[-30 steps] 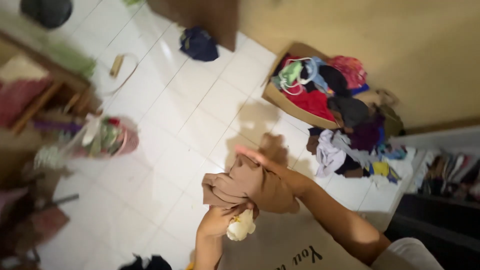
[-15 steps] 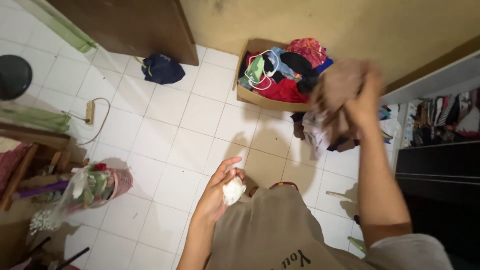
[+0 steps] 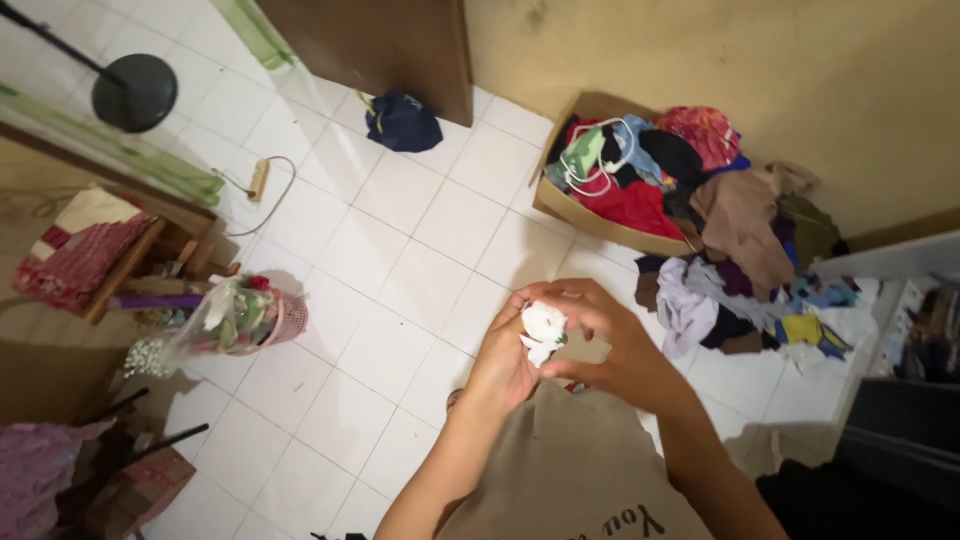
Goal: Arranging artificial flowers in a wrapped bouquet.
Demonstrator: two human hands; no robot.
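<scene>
Between your two hands, just in front of your chest, sat the small white crumpled wad [image 3: 543, 329], paper or thin cloth; which one could not be told. Your left hand [image 3: 503, 358] cupped it from below and the near side, fingers curled narrow around it. Your right hand [image 3: 610, 345] closed over it from the far side, thumb and fingertips pinching its upper edge. Both hands were on it; neither was spread wide.

Handling, judged: very light, soft, easily crushed flat, no stiffness. It looked dry and creased rather than slippery, so a light pinch would hold it. Loose folds at its lower edge seemed the likeliest part to tear or drop if pulled. Best grip appeared to be the bunched middle, not the ragged fringe.

Beyond your right hand lay a heap of clothes [image 3: 735, 290] on the white tiled floor [image 3: 400, 270], spilling from a cardboard box [image 3: 590, 215]. Well to the left of your left hand stood a pink basket [image 3: 285, 320].
</scene>
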